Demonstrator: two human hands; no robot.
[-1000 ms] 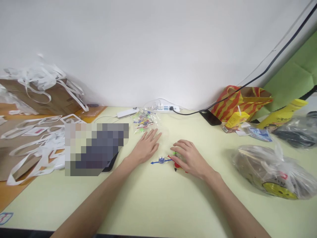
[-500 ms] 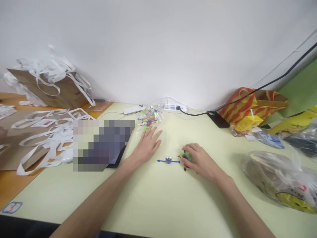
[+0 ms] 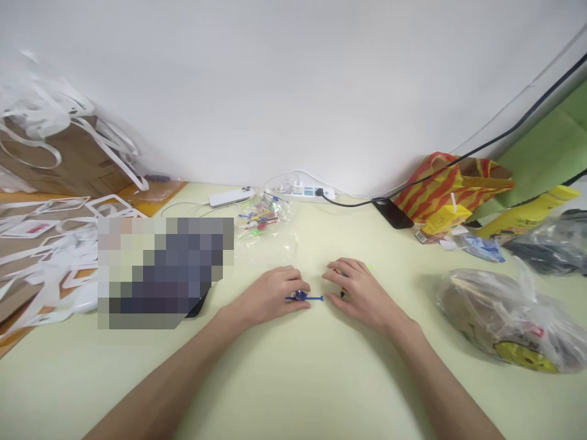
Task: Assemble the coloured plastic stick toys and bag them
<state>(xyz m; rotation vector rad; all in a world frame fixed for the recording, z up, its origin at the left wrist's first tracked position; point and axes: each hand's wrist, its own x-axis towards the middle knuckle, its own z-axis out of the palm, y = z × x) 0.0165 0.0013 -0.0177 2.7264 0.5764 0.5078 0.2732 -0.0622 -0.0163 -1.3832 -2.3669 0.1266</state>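
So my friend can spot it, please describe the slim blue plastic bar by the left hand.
On the pale green table, find the left hand. By its fingertips lies the slim blue plastic bar. Its shiny round blue middle distinguishes it from the red and black bits under the right hand.

Your left grip (image 3: 273,296) and right grip (image 3: 361,294) are noted as bare hands with slender fingers (image 3: 296,286). Your left forearm (image 3: 172,373) and right forearm (image 3: 435,366) are likewise bare along all their visible length (the lower edge of view cuts both off), smooth in outline and tapering toward the wrists.
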